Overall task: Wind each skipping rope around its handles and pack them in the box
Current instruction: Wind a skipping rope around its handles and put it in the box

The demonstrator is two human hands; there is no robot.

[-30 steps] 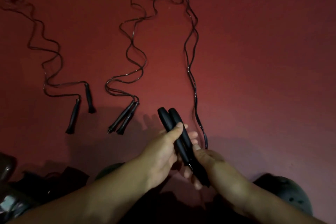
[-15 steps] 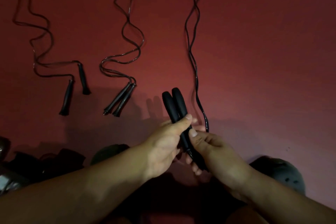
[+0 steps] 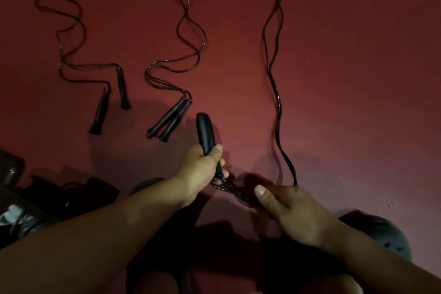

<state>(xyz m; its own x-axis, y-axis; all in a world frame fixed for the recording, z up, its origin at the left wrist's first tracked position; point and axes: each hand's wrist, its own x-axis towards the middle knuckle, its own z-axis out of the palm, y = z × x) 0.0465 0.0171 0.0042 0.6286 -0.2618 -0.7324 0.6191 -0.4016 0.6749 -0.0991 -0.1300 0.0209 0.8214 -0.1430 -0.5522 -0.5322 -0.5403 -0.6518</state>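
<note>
The pair of smooth black plastic handles [image 3: 205,132] stands tilted above the red floor [image 3: 346,79], its thin glossy black rope [image 3: 276,93] trailing away. The left hand [image 3: 199,170] grips the handles, fingers curled round them (thumb on top). The right hand [image 3: 290,212] pinches the rope near them. No writing is readable.

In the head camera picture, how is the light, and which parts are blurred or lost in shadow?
Head view: dim, reddish light over the red floor; the right hand is motion-blurred, the left hand gripping the thick black rope handles is sharper; hard shadows fall beside the two thin black handle pairs; the dark clutter at lower left is too shadowed to identify.
</note>
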